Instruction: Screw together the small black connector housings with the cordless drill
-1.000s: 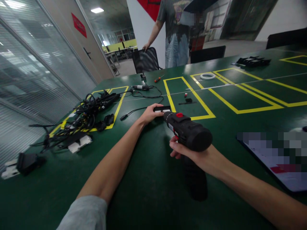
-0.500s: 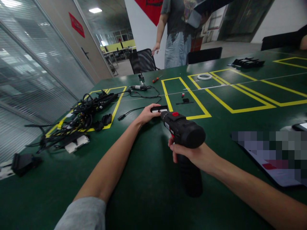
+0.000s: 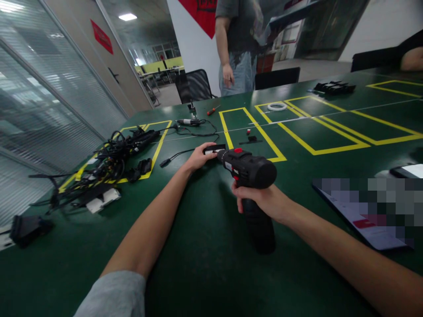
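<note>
My right hand (image 3: 256, 198) is wrapped round the grip of a black and red cordless drill (image 3: 253, 169). The drill points away and to the left, its chuck up against a small black and white part (image 3: 211, 150). That part lies on the green table, gripped by my left hand (image 3: 200, 157). Where the drill's tip meets the part is hidden behind the chuck. Just right of them, inside a yellow taped box, lie a small black piece (image 3: 252, 138) with a thin strip and a tiny red and white item (image 3: 248, 131).
Tangled black cables (image 3: 122, 152) cover the left side, with a white-and-black box (image 3: 103, 199) nearby. Farther back are a corded pen-shaped tool (image 3: 190, 122), a screwdriver (image 3: 213, 110) and a white ring (image 3: 276, 106). A flat panel (image 3: 360, 215) lies right. A person (image 3: 236, 48) stands across the table.
My view has shifted slightly, so most things sit a little farther left. Both hands keep their holds on the drill and the part. The standing person's hand has lowered.
</note>
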Demonstrator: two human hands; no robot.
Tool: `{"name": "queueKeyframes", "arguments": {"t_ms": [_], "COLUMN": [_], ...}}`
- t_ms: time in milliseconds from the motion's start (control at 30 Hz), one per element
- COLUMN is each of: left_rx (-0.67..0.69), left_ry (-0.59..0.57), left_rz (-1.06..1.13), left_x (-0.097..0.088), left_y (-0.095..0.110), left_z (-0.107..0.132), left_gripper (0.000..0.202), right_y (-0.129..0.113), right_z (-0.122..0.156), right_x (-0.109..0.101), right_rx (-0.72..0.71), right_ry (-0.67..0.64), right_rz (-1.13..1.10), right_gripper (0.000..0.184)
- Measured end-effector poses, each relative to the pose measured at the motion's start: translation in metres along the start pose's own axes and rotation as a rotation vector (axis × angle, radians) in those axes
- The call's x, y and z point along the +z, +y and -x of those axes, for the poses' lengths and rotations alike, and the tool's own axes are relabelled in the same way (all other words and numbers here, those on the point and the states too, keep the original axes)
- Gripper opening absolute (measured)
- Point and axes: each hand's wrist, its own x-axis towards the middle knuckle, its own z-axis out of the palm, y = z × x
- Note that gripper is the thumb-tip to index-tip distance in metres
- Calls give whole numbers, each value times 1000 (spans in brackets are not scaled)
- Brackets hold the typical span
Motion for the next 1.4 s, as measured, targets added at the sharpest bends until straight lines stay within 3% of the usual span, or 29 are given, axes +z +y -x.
{"name": "queueKeyframes", "arguments": {"t_ms": [400, 633, 1400], "left_rx": [11, 27, 27], "left_ry": [8, 4, 1], "left_rz": [-35, -36, 1], "left_x": [0, -1, -2], "left_y": [2, 1, -4], "left_z": [3, 2, -1], "left_gripper": [61, 61, 62], "right_y": [-5, -1, 3], "right_z": [4, 1, 1], "right_x": [-1, -1, -4], "right_rx": [34, -29, -22], "right_ry": [-19, -2, -29], "right_rz": [32, -11, 21], "right_gripper": [17, 20, 8]}}
